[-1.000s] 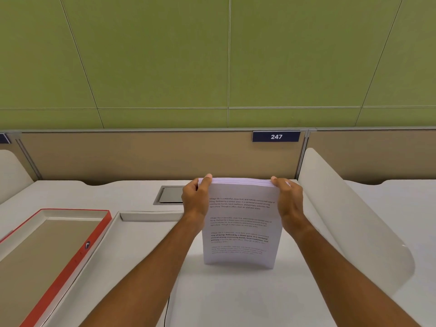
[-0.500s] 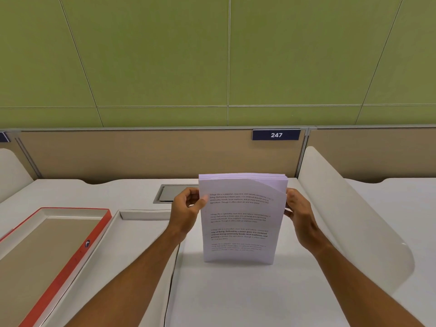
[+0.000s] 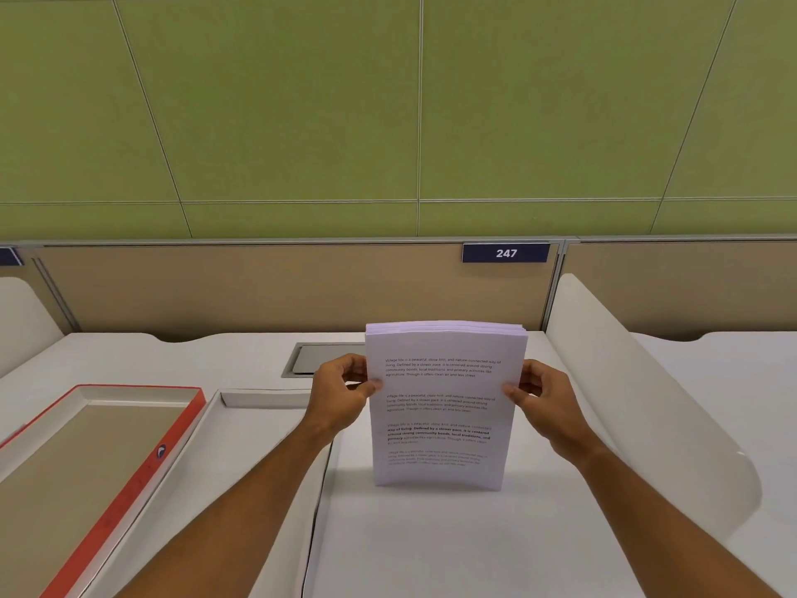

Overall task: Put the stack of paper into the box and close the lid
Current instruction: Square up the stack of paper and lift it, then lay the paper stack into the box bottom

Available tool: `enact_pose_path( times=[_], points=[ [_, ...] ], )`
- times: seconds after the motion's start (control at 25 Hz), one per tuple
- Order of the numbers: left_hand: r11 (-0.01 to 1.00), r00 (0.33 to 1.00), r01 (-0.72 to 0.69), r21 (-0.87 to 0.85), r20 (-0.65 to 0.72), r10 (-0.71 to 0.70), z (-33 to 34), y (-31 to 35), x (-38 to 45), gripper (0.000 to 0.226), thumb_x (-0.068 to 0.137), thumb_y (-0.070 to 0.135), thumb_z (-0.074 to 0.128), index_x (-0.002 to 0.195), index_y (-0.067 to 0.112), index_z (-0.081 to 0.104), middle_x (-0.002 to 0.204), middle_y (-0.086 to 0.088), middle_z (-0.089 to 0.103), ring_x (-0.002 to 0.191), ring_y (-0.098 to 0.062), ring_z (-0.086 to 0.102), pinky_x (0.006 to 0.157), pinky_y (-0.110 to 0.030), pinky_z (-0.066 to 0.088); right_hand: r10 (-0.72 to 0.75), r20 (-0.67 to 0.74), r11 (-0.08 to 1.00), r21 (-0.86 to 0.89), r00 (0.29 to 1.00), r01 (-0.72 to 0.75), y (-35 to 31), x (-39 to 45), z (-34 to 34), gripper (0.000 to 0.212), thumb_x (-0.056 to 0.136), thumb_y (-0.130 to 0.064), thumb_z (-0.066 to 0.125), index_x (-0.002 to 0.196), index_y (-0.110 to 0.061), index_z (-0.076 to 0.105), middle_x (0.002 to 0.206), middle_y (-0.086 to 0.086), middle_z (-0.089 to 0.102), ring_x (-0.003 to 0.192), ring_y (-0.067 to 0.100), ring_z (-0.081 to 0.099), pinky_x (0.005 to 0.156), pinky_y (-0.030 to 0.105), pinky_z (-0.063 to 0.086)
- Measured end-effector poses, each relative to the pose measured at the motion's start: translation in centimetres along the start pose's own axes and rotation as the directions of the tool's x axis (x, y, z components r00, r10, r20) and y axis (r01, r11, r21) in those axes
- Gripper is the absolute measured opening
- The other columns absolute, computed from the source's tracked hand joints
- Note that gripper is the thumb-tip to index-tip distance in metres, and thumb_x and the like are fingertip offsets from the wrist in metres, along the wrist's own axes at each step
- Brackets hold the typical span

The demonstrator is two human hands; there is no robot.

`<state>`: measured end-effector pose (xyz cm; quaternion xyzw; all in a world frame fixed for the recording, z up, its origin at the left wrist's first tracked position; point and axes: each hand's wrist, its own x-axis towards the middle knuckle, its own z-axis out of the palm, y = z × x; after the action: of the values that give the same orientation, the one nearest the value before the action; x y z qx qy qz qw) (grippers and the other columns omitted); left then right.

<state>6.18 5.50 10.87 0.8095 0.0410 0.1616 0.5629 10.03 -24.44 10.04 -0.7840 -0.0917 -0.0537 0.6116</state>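
A stack of printed white paper (image 3: 444, 407) stands upright on its bottom edge on the white desk (image 3: 431, 541), text side facing me. My left hand (image 3: 343, 392) grips its left edge and my right hand (image 3: 541, 399) grips its right edge, both at mid height. To the left lies an open white box tray (image 3: 241, 425), partly hidden by my left forearm. Beside it at the far left lies the red-rimmed lid (image 3: 129, 489), inside up.
A curved white divider (image 3: 638, 403) rises on the right of the paper. A grey cable hatch (image 3: 319, 358) sits in the desk behind my left hand. A beige partition with a "247" sign (image 3: 505, 252) closes the back.
Both hands slid down from the paper's top corners to its side edges. The stack's top sheets have evened out.
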Motion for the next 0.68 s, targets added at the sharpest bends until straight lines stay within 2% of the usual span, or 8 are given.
enact_pose_path(
  times=[0.28, 0.36, 0.52, 0.68],
  points=[
    [0.998, 1.0, 0.015, -0.06, 0.015, -0.014, 0.0, -0.6, -0.4, 0.02, 0.079, 0.01, 0.078, 0.09, 0.023, 0.067, 0.094, 0.004, 0.074, 0.088, -0.011, 0.069, 0.073, -0.016, 0.053, 0.038, 0.014, 0.999, 0.016, 0.999, -0.038, 0.6, -0.6, -0.5, 0.019, 0.088, -0.007, 0.068, 0.107, -0.009, 0.066, 0.103, 0.004, 0.074, 0.094, 0.021, 0.069, 0.076, 0.024, 0.056],
    [0.998, 0.998, 0.053, -0.043, 0.039, -0.051, 0.3, -1.4, -0.6, 0.019, 0.079, 0.01, 0.078, 0.092, 0.02, 0.067, 0.095, 0.003, 0.074, 0.089, -0.013, 0.069, 0.076, -0.019, 0.053, 0.068, 0.031, 0.997, -0.024, 0.997, -0.067, 1.4, -1.2, -0.3, 0.018, 0.088, -0.007, 0.069, 0.106, -0.009, 0.067, 0.102, 0.003, 0.074, 0.095, 0.021, 0.07, 0.075, 0.021, 0.056],
    [0.991, 0.992, 0.127, -0.037, -0.001, -0.127, 1.2, -2.4, -1.4, 0.019, 0.078, 0.012, 0.079, 0.095, 0.014, 0.069, 0.094, 0.0, 0.073, 0.088, -0.016, 0.068, 0.081, -0.028, 0.053, 0.125, 0.004, 0.99, -0.072, 0.992, -0.124, 2.6, -2.3, 0.2, 0.015, 0.088, -0.007, 0.068, 0.104, -0.006, 0.068, 0.101, 0.006, 0.074, 0.096, 0.026, 0.069, 0.087, 0.039, 0.059],
    [0.987, 0.99, 0.141, -0.076, -0.004, -0.142, 0.9, -2.1, -1.9, 0.018, 0.076, 0.01, 0.08, 0.091, 0.013, 0.07, 0.092, -0.002, 0.074, 0.088, -0.02, 0.067, 0.08, -0.029, 0.053, 0.118, -0.002, 0.991, -0.062, 0.993, -0.117, 2.1, -2.7, 0.3, 0.013, 0.089, -0.004, 0.067, 0.102, -0.004, 0.068, 0.1, 0.008, 0.074, 0.096, 0.028, 0.07, 0.088, 0.042, 0.058]
  ],
)
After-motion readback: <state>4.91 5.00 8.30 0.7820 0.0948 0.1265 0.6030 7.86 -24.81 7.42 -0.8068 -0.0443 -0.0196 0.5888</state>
